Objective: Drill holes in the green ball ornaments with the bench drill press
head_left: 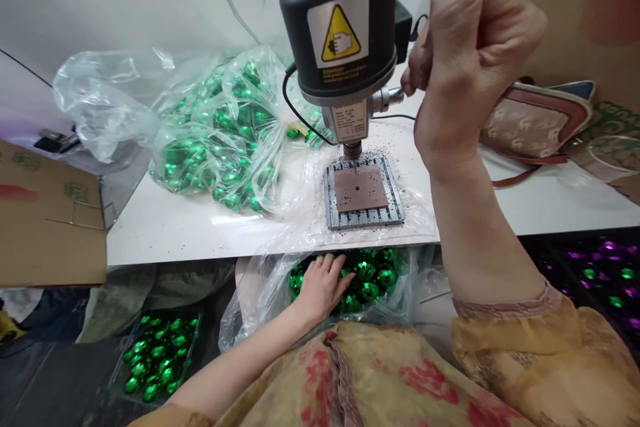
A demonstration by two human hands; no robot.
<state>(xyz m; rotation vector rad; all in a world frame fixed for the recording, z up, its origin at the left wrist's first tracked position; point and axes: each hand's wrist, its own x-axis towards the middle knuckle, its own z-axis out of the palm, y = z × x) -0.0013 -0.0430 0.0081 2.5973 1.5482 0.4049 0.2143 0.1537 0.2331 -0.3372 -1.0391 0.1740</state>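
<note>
My left hand [323, 285] rests with fingers spread on shiny green balls [367, 290] in a clear plastic bag on my lap. Raised at the upper right, my right hand [465, 47] is wrapped round the handle at the side of a black drill press [340, 27]. Below the drill's chuck lies a brown board [361, 188] with a small dark hole, on a slotted metal base [365, 217]. Dark shavings are scattered over the board and around the base.
A large clear bag of green balls [220, 140] lies on the white table [170, 233], left of the drill. Boxes [50, 213] stand left and right. A patterned bag [535, 120] sits at the right. A tray of green balls [160, 353] is at lower left.
</note>
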